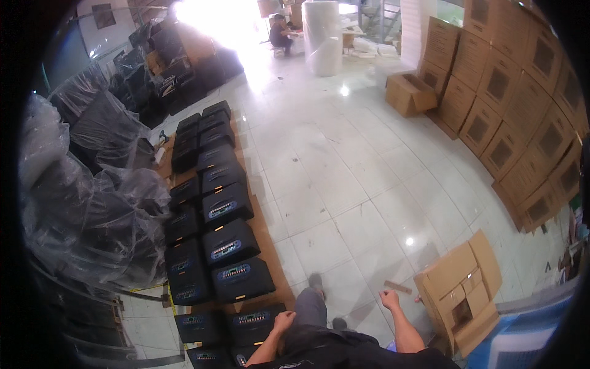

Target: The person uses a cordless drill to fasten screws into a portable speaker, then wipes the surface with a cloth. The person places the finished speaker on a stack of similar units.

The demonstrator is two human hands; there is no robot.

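Note:
My left hand [284,321] hangs low at my left side, its fingers curled together with nothing visible in them. It is nearest to a black speaker-like box with a control panel [251,318], with a gap I cannot judge. To the right, my right hand [388,299] is closed in a loose fist and shows no object. Just beyond it a flat brown strip [398,287] lies on the floor. An open cardboard box [424,277] with its flaps spread stands to the right of that hand.
Rows of black boxes [222,209] stand on cardboard along the left. Clear plastic sheeting [92,221] covers goods farther left. Stacked cartons [491,123] line the right, with an open carton [405,95] before them. A large white roll [322,40] and a seated person [281,37] are at the back.

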